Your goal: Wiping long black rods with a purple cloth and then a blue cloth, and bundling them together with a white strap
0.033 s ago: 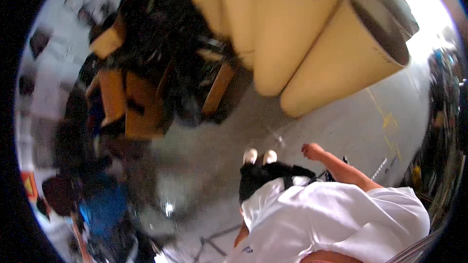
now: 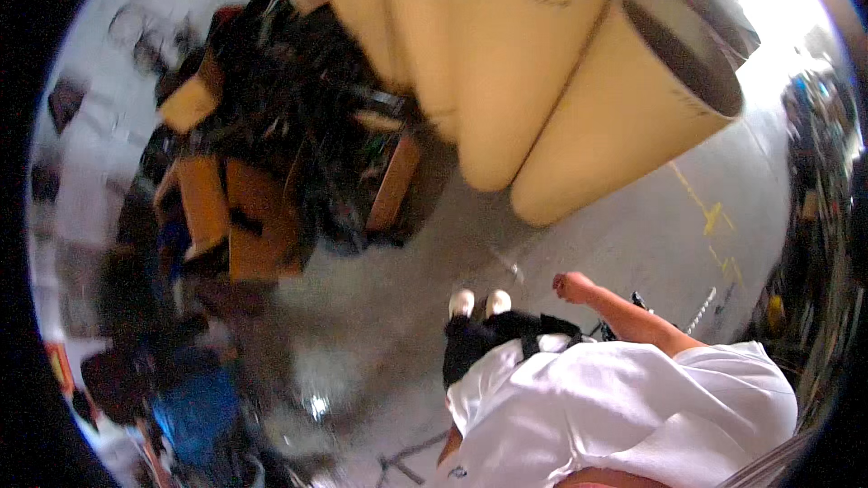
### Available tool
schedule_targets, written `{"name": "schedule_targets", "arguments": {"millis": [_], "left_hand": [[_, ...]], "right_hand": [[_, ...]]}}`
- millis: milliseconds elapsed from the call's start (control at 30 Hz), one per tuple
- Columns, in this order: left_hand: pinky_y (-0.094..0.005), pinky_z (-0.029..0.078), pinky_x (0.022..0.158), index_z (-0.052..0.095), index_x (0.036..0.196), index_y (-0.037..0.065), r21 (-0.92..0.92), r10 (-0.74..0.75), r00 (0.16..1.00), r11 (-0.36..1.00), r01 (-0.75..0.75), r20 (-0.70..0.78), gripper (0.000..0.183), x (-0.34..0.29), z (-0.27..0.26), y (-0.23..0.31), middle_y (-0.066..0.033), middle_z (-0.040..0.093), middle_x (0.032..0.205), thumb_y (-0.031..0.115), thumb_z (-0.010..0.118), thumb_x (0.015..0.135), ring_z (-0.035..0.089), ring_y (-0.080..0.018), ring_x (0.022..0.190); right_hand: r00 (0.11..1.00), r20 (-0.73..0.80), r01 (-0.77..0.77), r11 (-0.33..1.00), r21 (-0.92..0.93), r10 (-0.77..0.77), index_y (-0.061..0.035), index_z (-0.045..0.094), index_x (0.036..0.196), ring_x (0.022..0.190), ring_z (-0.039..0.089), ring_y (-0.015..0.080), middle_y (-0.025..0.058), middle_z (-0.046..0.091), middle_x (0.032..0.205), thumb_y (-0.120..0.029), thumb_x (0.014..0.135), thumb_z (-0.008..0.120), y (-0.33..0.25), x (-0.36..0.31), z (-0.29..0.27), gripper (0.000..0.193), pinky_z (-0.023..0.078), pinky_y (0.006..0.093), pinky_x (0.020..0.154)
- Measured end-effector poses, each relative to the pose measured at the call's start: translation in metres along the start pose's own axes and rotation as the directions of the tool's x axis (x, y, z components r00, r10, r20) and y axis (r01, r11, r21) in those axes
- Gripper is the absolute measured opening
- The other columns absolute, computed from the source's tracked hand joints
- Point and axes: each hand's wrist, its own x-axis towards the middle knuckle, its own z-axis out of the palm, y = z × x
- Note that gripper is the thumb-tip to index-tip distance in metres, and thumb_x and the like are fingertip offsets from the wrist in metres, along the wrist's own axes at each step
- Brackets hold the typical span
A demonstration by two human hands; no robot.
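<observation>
Above the right hand [image 2: 573, 286] hang large tan cardboard tubes [image 2: 579, 126] with dark open ends, close overhead. To its left, across bare grey concrete floor [image 2: 398, 307], stands a blurred heap of dark gear and orange-brown wooden boxes [image 2: 244, 217]. Yellow painted floor marks [image 2: 710, 217] lie to its right. The hand is curled into a loose fist with nothing in it, the arm stretched out from a white shirt [image 2: 624, 416] (white shoe tips [image 2: 479, 303] sit just left). The left hand is out of view. Nothing differs from the earlier frame.
</observation>
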Motion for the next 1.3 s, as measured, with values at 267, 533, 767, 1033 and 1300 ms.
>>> {"name": "schedule_targets", "arguments": {"millis": [267,533,767,1033,1300], "left_hand": [[-0.0359,0.046,0.071,0.057,0.102,0.007,0.267,0.046,0.999,0.963,-0.048,0.013,0.040,0.003,0.042,0.094,-0.0069,0.061,0.086,0.041,0.047,0.083,0.059,-0.0226,0.080],[-0.0359,0.046,0.068,0.057,0.100,0.007,0.472,0.061,0.997,0.878,-0.076,0.048,0.037,0.016,0.089,0.161,-0.0067,0.061,0.083,0.039,0.048,0.083,0.059,-0.0226,0.077],[-0.0359,0.046,0.066,0.057,0.098,0.007,0.622,0.004,1.000,0.783,-0.014,0.017,0.035,0.036,0.128,0.230,-0.0065,0.061,0.080,0.038,0.049,0.083,0.059,-0.0226,0.075],[-0.0359,0.046,0.063,0.058,0.096,0.007,0.782,0.016,0.999,0.621,-0.051,0.052,0.033,0.059,0.205,0.347,-0.0063,0.061,0.078,0.036,0.050,0.083,0.059,-0.0226,0.072],[-0.0359,0.047,0.060,0.058,0.094,0.007,0.836,0.046,0.994,0.538,-0.111,0.103,0.030,0.063,0.259,0.394,-0.0060,0.060,0.075,0.034,0.050,0.082,0.059,-0.0226,0.069]], "right_hand": [[0.978,-0.084,-0.201,0.973,-0.111,0.193,-0.0040,0.060,0.081,0.072,0.060,0.0294,0.0129,0.062,0.078,-0.014,0.073,0.052,0.031,0.001,0.020,0.015,0.048,0.0393,0.060],[0.934,-0.137,-0.317,0.942,0.111,0.331,-0.0063,0.059,0.077,0.057,0.058,0.0216,0.0095,0.059,0.062,-0.014,0.070,0.056,0.040,-0.037,0.035,0.011,0.046,0.0324,0.051],[0.609,0.065,-0.557,0.368,0.744,0.790,-0.0012,0.058,0.086,0.059,0.058,0.0161,0.0086,0.062,0.071,-0.009,0.077,0.053,0.003,-0.067,0.028,0.013,0.049,0.0299,0.051],[0.497,-0.021,-0.443,0.274,0.854,0.867,-0.0008,0.060,0.094,0.080,0.061,0.0267,0.0147,0.063,0.086,-0.018,0.076,0.053,-0.044,-0.024,0.026,0.025,0.048,0.0363,0.071],[0.410,0.213,-0.216,-0.132,0.967,0.887,-0.0027,0.061,0.096,0.076,0.058,0.0213,0.0108,0.062,0.088,-0.022,0.080,0.054,-0.064,-0.032,-0.008,0.026,0.046,0.0322,0.060]]}}
